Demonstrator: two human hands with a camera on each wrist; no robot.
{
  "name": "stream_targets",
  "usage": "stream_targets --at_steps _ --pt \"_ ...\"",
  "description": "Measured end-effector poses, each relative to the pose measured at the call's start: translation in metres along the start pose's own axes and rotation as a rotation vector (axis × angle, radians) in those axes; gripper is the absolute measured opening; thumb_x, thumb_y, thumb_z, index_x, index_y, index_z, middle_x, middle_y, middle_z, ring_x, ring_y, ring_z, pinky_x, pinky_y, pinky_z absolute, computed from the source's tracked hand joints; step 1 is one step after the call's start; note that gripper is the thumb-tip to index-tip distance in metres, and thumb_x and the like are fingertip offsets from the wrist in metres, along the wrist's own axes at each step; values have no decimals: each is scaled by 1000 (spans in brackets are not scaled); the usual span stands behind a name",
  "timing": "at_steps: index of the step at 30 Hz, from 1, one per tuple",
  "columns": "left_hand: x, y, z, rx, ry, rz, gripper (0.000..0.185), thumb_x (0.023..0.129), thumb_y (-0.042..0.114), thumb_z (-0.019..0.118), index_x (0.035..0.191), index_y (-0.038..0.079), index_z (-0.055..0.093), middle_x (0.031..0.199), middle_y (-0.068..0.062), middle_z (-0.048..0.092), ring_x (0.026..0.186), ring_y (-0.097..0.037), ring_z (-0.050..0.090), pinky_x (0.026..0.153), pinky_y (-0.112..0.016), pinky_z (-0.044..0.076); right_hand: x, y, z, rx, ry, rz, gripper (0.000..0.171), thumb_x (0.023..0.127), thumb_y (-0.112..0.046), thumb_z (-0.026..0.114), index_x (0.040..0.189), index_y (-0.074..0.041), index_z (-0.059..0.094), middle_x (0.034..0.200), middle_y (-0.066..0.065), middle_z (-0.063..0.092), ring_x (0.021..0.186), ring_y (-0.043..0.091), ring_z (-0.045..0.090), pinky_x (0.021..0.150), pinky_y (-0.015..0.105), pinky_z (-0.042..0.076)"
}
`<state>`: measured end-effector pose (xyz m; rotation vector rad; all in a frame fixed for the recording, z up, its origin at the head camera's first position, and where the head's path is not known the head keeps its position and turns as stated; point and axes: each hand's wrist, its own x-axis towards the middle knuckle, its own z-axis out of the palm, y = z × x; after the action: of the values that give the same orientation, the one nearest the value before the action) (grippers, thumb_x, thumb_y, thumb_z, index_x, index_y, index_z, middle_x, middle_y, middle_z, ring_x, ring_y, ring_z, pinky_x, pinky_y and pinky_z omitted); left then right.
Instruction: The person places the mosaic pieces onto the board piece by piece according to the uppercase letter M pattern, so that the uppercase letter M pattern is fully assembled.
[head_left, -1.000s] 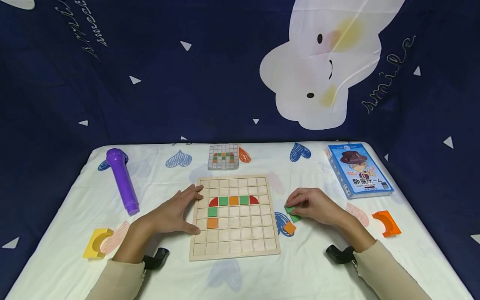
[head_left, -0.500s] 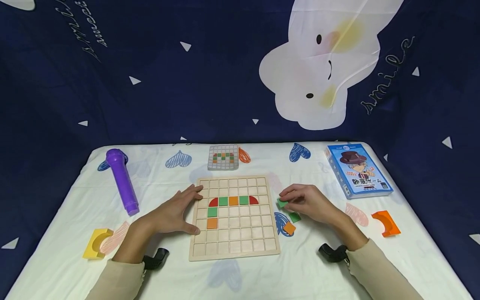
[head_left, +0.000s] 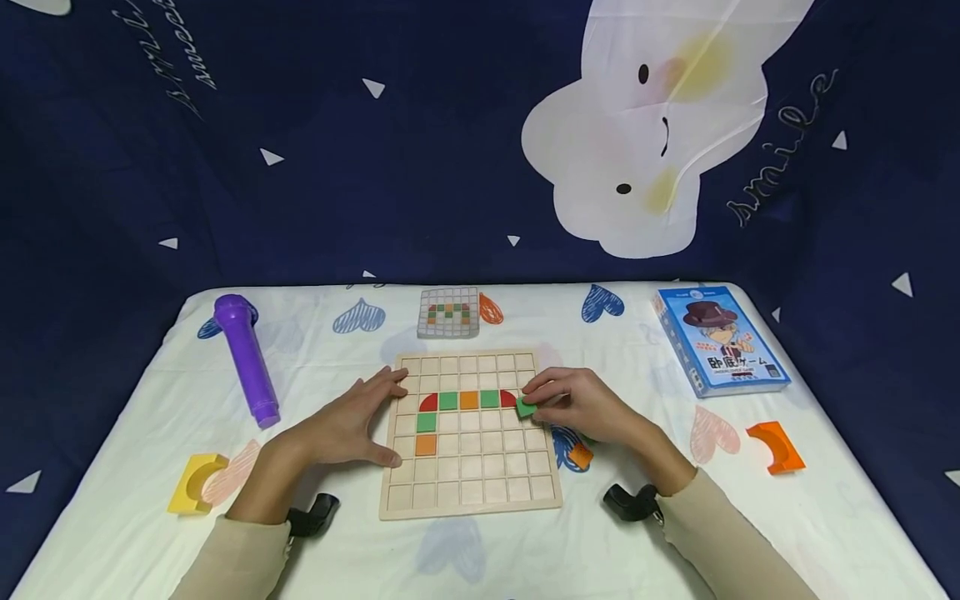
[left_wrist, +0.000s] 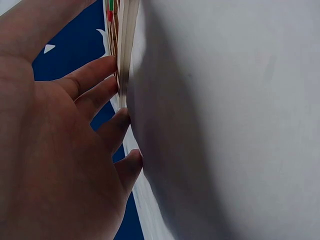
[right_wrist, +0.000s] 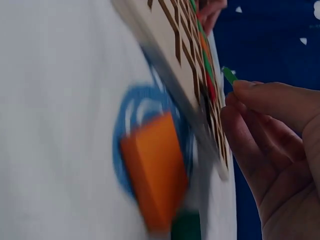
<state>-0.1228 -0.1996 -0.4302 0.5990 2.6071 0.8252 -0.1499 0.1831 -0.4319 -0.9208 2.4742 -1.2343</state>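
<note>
The right hand [head_left: 581,408] pinches a small green square tile [head_left: 526,407] between thumb and fingertips, its grip pressed together on the tile. The tile hangs over the right edge of the wooden grid board [head_left: 470,492], just beside the red quarter-round piece [head_left: 507,399] that ends the coloured row. That row runs red, green, orange, green, red across the board's upper part, with a green tile [head_left: 426,422] and an orange tile [head_left: 425,445] below its left end.

The left hand [head_left: 347,427] lies flat on the tabletop [head_left: 525,550], its grip spread, fingertips touching the board's left edge.

An orange square tile [head_left: 580,455] lies on the cloth near the right wrist, just off the board's right side. A small pattern card [head_left: 447,312] sits beyond the board. A purple cylinder [head_left: 246,360] lies to the far left, a yellow arch block [head_left: 194,482] near the left forearm, an orange arch block [head_left: 776,446] and a blue box [head_left: 720,339] to the right.
</note>
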Motion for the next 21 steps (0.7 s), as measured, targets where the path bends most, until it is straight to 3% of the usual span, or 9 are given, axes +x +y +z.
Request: stream_targets --at_steps 7,14,21 --pt "0 1 -2 3 -1 -2 88 65 42 92 136 9 52 168 -10 31 160 -40 15 129 -65 12 16 -10 22 -9 -17 -21 19 88 -11 79 107 -12 81 117 -2 74 113 15 67 89 21 60" --pt "1 0 -1 9 1 -7 88 65 42 92 136 10 52 169 -9 30 161 -39 15 129 -65 12 30 -22 42 -28 -13 -58 18 87 -13 80 105 -10 81 112 -2 74 105 13 69 83 19 60" --pt "1 -1 0 14 8 3 87 65 41 92 136 10 52 168 -10 32 160 -39 16 130 -65 13 38 -31 57 -109 -3 -42 20 88 -15 79 107 -11 80 110 -3 76 107 13 71 94 25 60"
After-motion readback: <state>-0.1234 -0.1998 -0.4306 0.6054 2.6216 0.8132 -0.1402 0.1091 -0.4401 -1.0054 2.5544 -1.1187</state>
